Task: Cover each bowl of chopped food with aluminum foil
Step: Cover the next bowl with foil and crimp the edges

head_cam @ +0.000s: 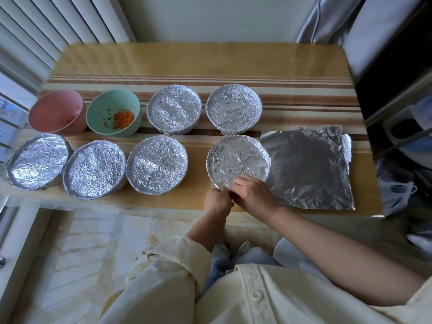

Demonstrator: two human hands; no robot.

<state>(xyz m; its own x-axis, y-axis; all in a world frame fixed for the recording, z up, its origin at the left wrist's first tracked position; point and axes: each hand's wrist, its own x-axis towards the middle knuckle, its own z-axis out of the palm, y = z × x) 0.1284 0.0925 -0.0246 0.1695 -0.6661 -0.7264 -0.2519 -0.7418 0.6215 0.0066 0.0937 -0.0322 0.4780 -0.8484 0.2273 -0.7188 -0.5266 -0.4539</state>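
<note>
Pinching foil [236,157] at the near rim of the front-right bowl [267,160], left hand [217,201] and right hand [253,195] both curled on it, spare sheets [308,169] right beside on the tabletop [187,61].

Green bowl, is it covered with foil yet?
No, the green bowl stands uncovered, with chopped orange food showing inside it.

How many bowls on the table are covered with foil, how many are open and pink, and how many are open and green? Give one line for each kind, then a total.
Foil-covered bowls: 6
Open pink bowl: 1
Open green bowl: 1
Total: 8 bowls
</note>
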